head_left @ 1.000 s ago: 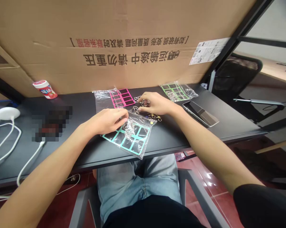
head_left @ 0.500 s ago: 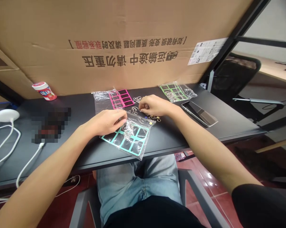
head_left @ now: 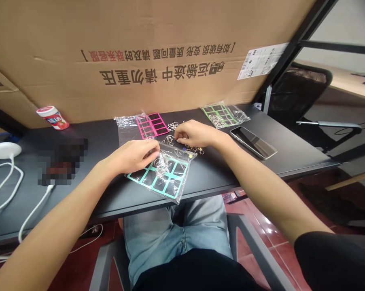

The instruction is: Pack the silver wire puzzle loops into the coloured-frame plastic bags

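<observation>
My left hand (head_left: 141, 155) is closed on the upper edge of a clear plastic bag (head_left: 179, 197). Inside it lie a card with a teal grid (head_left: 169, 176) and a cluster of thin silvery metal pieces (head_left: 161, 167). Just beyond the bag's mouth, my right hand (head_left: 192, 133) reaches down with fingertips pinched together among loose metal rings and clips (head_left: 168, 140). Whatever those fingertips hold is too small to make out. Small yellow and blue dots show by the bag's mouth. Behind my hands is a second bag with a pink grid card (head_left: 153, 125).
Against the upright cardboard (head_left: 170, 24), a bag with a green grid card (head_left: 221, 114) lies at the back right. A phone (head_left: 253, 142) rests right of my right forearm. At left stand a red-and-white bottle (head_left: 53, 118) and a white device (head_left: 5, 150) with cables.
The view has shifted slightly, so everything sits a little further left. Both hands keep nearly the same pose over the bag and the loose metal pieces.
</observation>
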Demonstrator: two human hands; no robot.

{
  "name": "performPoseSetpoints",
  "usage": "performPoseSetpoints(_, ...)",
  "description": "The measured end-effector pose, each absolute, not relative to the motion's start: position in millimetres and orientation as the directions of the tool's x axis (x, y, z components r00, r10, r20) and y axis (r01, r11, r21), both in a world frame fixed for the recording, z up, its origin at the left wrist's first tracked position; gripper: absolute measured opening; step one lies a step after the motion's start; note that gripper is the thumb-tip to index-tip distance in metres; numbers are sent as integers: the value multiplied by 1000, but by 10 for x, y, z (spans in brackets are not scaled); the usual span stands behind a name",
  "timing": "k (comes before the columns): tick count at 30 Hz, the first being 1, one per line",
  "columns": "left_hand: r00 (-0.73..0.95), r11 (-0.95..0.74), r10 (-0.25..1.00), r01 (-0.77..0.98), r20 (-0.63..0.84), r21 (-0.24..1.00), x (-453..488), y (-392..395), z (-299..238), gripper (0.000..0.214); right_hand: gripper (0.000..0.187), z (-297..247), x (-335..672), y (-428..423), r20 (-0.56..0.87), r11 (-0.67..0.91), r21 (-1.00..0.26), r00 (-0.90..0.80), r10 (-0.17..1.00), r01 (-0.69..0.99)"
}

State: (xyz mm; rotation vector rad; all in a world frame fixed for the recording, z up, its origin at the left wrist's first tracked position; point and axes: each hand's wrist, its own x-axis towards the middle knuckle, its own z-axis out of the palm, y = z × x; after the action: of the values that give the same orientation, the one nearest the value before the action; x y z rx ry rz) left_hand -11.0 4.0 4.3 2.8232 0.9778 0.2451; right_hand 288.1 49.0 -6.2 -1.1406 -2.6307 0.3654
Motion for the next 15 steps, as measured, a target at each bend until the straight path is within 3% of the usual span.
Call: performPoseSetpoints(15, 781, -787, 612, 587, 123, 189, -102, 37, 44, 18, 10, -59, 2848, 461, 121, 657, -314, -657, 744, 686)
